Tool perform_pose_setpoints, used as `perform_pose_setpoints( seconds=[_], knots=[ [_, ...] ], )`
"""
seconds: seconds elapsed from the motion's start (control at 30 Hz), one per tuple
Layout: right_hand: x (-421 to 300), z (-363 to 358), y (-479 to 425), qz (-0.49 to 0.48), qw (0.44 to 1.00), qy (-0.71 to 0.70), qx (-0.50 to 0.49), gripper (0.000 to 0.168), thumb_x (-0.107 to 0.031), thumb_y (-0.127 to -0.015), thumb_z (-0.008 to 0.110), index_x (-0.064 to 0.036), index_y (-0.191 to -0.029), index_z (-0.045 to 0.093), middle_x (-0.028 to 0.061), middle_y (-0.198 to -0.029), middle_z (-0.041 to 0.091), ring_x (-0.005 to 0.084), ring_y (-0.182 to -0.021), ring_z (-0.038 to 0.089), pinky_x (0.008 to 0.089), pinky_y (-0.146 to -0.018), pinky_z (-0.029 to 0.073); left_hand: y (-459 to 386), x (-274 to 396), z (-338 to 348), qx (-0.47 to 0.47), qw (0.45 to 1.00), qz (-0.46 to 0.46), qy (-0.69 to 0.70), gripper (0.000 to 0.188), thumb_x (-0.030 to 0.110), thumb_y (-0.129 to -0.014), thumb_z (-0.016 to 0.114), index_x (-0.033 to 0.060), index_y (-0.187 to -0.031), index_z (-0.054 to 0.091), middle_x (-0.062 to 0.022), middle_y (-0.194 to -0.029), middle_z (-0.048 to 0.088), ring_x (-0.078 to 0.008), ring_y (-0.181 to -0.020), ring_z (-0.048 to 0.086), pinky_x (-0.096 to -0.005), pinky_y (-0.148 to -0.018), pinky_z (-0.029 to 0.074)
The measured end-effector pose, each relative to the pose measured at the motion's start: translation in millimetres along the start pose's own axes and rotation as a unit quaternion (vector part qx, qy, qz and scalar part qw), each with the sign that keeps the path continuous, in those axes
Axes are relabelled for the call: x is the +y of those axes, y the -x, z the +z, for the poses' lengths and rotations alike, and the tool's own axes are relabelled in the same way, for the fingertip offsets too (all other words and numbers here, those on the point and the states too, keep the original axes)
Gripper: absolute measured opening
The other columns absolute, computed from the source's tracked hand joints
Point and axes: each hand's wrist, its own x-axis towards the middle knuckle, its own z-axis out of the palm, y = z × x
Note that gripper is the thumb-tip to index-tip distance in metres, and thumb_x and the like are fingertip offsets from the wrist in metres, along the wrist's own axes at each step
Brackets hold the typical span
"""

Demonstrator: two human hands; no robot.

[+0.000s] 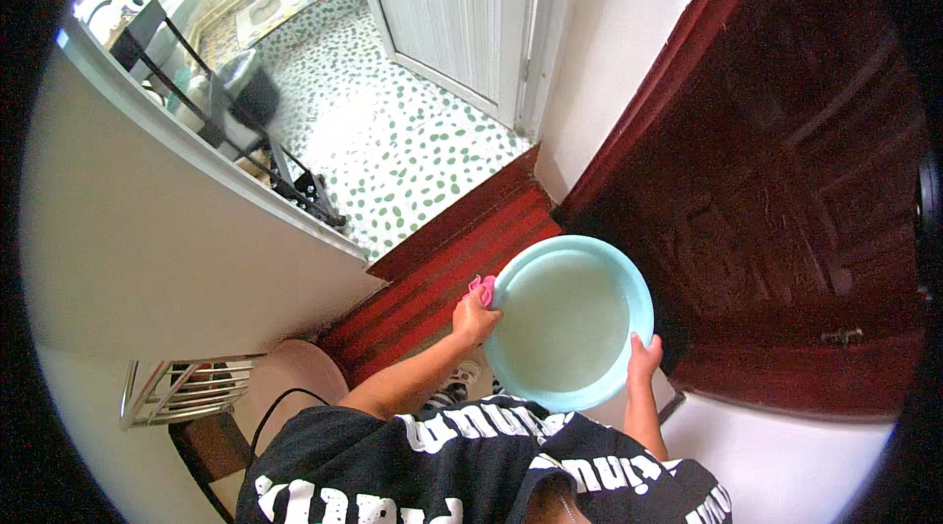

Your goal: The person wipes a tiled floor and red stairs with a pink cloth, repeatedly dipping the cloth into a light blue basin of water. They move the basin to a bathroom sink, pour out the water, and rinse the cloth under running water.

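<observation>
Between my hands is a light blue plastic basin (643, 281), held level in front of my body. Cloudy, pale greenish water (567, 325) fills much of it. My left hand (477, 318) grips the rim on the left, and a bright pink cloth (483, 288) is pinched in the same hand against the basin. On the lower right, my right hand (644, 360) clasps the rim with the thumb over the top. The fingers beneath the rim are hidden.
A red striped mat (442, 266) leads to a doorway. Beyond it lies a green-and-white pebble-patterned floor (412, 163) with a squat toilet (269, 8), a black rack (214, 97) and an open white door (449, 16). A dark red wooden door (796, 178) stands right, a pink bin (295, 377) lower left.
</observation>
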Motion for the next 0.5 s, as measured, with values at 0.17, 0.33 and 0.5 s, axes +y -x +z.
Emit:
perform_pose_setpoints(
  seconds=[0.17,0.33,0.5],
  knots=[
    [-50.4,31.9,-60.4,-0.048,0.995,-0.033,-0.076,0.017,-0.009,-0.075,0.063,0.001,-0.085,0.053,0.0090,-0.079,0.059,0.0182,-0.072,0.055,0.0326,-0.068,0.044,-25.6,27.0,-20.7,0.079,0.997,-0.018,0.008,0.048,0.024,-0.061,0.067,0.0079,-0.105,0.057,-0.0188,-0.094,0.063,-0.0330,-0.089,0.060,-0.0405,-0.077,0.047],
    [-83.8,60.9,-109.3,-0.086,0.987,-0.062,-0.120,0.018,-0.008,-0.075,0.063,0.002,-0.085,0.051,0.0091,-0.077,0.058,0.0184,-0.070,0.053,0.0326,-0.067,0.044,-43.6,67.2,-45.9,0.119,0.992,-0.041,0.003,0.046,0.025,-0.060,0.068,0.0067,-0.102,0.058,-0.0170,-0.094,0.063,-0.0316,-0.088,0.061,-0.0395,-0.076,0.048],
    [-143.8,69.0,-130.7,-0.074,0.982,-0.080,-0.156,0.015,-0.004,-0.076,0.059,0.001,-0.088,0.051,0.0087,-0.083,0.058,0.0180,-0.076,0.054,0.0322,-0.071,0.045,-60.6,99.1,-70.2,0.157,0.987,-0.024,0.026,0.045,0.024,-0.059,0.069,0.0071,-0.100,0.060,-0.0136,-0.091,0.064,-0.0287,-0.085,0.062,-0.0378,-0.074,0.048]
  ],
)
